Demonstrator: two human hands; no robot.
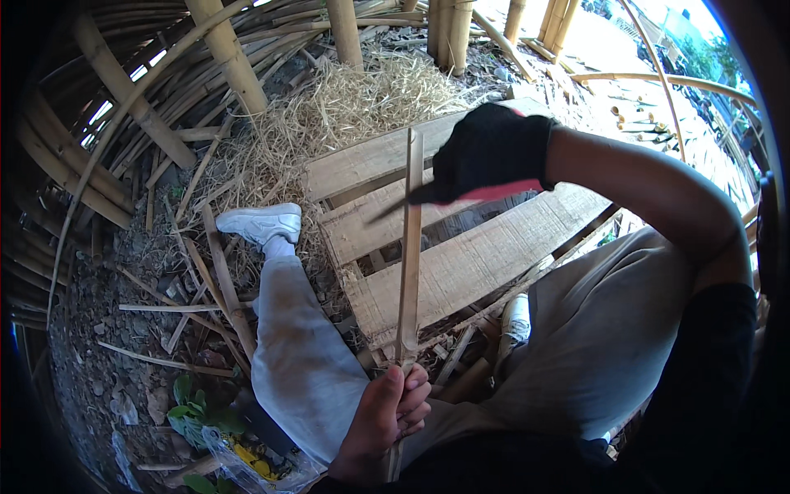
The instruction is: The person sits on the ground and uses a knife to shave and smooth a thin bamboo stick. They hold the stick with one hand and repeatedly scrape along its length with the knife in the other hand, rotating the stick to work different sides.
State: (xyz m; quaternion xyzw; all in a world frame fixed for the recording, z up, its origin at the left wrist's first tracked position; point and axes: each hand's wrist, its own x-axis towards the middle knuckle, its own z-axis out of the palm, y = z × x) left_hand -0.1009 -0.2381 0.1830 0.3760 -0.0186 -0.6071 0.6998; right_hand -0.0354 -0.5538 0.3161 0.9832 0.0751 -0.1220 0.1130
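Note:
My bare left hand (391,409) is closed around the lower end of a split bamboo strip (411,255), which stands up nearly straight in front of me. A dark glove with red parts covers my right hand (492,152), whose fingers are wrapped round a knife; its handle is hidden in the glove. The dark knife blade (385,212) crosses the strip in its upper half, with the tip out to the left. Whether the edge touches the bamboo I cannot tell. Below and beyond the strip is a low slatted wooden platform (485,262).
My legs spread either side of the platform, with a white shoe (262,224) at left. Pale shavings (341,111) heap behind it. Bamboo poles (226,62) rise at the back left. Loose strips (169,308), a green plant (188,403) and a clear plastic bag (239,457) lie left.

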